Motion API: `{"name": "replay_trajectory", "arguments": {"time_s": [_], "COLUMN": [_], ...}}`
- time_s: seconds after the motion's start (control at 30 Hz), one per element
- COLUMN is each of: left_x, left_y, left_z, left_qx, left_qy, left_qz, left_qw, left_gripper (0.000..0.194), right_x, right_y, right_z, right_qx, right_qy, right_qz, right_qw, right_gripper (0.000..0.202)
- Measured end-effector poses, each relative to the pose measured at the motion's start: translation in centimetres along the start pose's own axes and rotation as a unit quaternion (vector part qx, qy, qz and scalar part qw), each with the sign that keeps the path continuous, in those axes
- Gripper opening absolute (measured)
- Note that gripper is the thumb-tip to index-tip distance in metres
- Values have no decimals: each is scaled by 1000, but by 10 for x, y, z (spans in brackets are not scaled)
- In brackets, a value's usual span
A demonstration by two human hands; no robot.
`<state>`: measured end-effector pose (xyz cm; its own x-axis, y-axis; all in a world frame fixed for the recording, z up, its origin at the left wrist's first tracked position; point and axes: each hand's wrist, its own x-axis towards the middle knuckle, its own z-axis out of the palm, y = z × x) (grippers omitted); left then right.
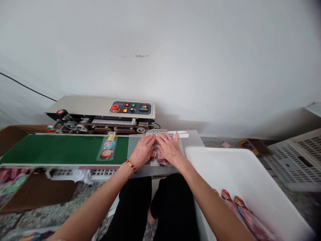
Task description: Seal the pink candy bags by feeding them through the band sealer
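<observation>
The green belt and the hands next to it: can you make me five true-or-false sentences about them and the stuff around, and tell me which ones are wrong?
1. A clear packet lies on the green belt. True.
2. The bracelet is on the right wrist. False: it is on the left wrist.
3. The left hand and the right hand are both at the printed pieces. True.
4. The white tub is to the left of the green belt. False: it is to the right.
5. The round red button is on the control panel. True.
</observation>
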<state>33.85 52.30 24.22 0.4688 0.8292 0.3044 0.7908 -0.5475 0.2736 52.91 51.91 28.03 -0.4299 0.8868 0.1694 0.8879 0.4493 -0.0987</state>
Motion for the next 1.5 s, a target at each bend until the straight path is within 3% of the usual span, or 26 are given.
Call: {"name": "replay_trajectory", "arguments": {"time_s": [0.07, 0.17, 0.43, 0.5, 0.6, 0.77, 0.87, 1.0, 1.17, 1.23, 1.33, 1.5], "left_x": [4, -1, -40, -46, -40, -10, -3, -15, -43, -50, -47, -14], "left_y": [11, 9, -60, -69, -57, -4, 7, -17, -69, -79, -65, 4], "left_z": [6, 7, -15, -23, -23, 1, 7, -2, -23, -30, -31, -7], "left_qx": [-4, 14, 44, 64, 64, 16, 9, 14, 32, 52, 62, 1], "left_qy": [-18, -22, 12, 36, 50, -9, -35, -35, -11, 17, 58, 15], "left_qz": [5, -27, -81, -112, -106, -6, -6, -28, -65, -96, -129, -39], "left_qw": [1000, 999, 996, 991, 991, 1000, 999, 999, 997, 994, 988, 999], "left_gripper": [45, 45, 41, 39, 38, 47, 49, 48, 44, 42, 38, 41], "right_x": [-8, -15, 3, 11, 18, 1, -14, -20, -5, 3, 13, 3], "right_y": [8, 15, -1, -7, -12, -1, 11, 14, -3, -11, -17, -2], "right_z": [-2, -3, 6, 9, 9, 1, -1, -1, 3, 6, 8, 2], "right_qx": [-9, -18, -9, -10, -6, -8, -28, -28, -6, -6, 4, 21], "right_qy": [1, -10, -13, -10, -11, -11, -7, -16, -35, -27, -11, 0], "right_qz": [19, 27, -25, -40, -46, 1, 24, 18, -11, -29, -46, 3], "right_qw": [1000, 999, 1000, 999, 999, 1000, 999, 999, 999, 999, 999, 1000], "right_gripper": [35, 34, 34, 33, 33, 34, 34, 35, 32, 29, 29, 36]}}
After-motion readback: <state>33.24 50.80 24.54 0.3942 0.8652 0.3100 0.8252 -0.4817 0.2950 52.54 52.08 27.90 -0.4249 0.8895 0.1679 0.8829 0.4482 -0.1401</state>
